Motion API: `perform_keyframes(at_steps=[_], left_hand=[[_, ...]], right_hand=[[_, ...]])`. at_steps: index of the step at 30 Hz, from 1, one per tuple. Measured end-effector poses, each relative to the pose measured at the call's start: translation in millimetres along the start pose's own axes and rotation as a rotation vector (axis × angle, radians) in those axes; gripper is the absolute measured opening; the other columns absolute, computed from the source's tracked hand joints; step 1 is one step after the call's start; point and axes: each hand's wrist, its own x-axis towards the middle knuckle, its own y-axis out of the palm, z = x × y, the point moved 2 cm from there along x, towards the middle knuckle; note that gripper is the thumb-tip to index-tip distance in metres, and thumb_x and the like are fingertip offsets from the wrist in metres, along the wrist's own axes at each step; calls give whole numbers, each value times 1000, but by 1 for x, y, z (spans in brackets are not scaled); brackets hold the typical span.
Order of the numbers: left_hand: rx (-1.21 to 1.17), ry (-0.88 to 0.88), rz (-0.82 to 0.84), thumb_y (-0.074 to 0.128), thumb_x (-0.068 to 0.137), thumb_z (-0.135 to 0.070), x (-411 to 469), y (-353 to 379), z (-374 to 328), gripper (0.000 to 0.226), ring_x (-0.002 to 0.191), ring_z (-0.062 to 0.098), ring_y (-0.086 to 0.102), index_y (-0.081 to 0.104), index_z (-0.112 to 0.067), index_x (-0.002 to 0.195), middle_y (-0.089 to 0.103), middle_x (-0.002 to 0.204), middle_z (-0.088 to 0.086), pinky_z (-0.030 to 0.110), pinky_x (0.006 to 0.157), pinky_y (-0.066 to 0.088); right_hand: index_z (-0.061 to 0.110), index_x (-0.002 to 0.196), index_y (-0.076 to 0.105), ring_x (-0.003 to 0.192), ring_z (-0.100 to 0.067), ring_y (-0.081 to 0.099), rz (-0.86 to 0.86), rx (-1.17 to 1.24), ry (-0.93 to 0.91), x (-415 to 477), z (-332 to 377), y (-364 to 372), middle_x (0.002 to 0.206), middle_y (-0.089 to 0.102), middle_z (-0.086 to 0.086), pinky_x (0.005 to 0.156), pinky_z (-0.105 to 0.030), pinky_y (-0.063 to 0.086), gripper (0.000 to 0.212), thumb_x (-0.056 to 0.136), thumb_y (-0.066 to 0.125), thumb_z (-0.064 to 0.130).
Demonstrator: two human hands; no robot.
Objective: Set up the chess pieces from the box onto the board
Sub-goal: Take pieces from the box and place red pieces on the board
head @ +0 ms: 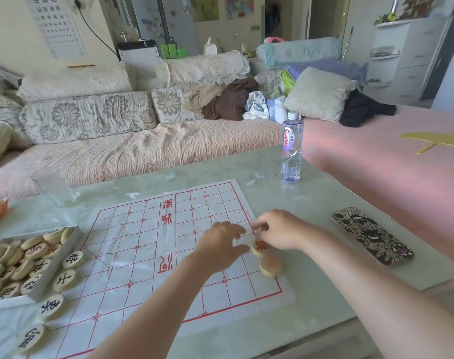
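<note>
Piece [259,248] between left hand [220,246], right hand [281,230]

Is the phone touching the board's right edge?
Apart. The head view shows bare table between the phone and the board.

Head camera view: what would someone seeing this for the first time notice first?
The left hand and right hand are close together at the right edge of the red-lined paper board, beside a red-marked piece and a second wooden piece. At the left, an open box holds many more pieces, and four black-marked pieces line the board's left edge.
</note>
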Motion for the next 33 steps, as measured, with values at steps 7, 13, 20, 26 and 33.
perform_keyframes(at_steps=[7,13,20,26,33], left_hand=[[24,-106,-148,60,89,-44,-38,-69,67,30,93,9,55,60,-33,117,57,102,-15,29,78,50],[38,-299,-292,60,89,-40,-102,-123,164,27,88,10,57,63,-30,114,59,101,-13,31,78,51],[112,-464,-442,58,89,-27,-155,-171,264,23,99,23,57,68,-21,109,65,107,2,32,80,48],[172,-616,-457,59,85,-28,-197,-196,338,30,117,30,47,65,-27,114,59,119,4,37,89,44],[83,-754,-448,50,83,-32,-226,-194,389,36,119,26,38,60,-39,117,49,133,-3,39,100,38]], right_hand=[[31,113,69,94,-10,57,-50,74,-180,8,89,18,91,57,17,83,-27,46,23,95,56,29],[28,120,67,95,-6,57,-11,115,-330,19,188,64,107,63,12,73,-13,39,27,98,53,25],[24,117,68,87,-3,57,34,128,-410,52,297,126,108,63,13,66,3,33,25,97,53,19],[24,120,67,106,-15,59,62,15,-491,98,384,171,111,64,7,93,-27,46,28,94,56,21],[32,120,63,109,-16,59,130,-136,-526,127,447,217,118,63,8,91,-30,47,36,85,67,39]])
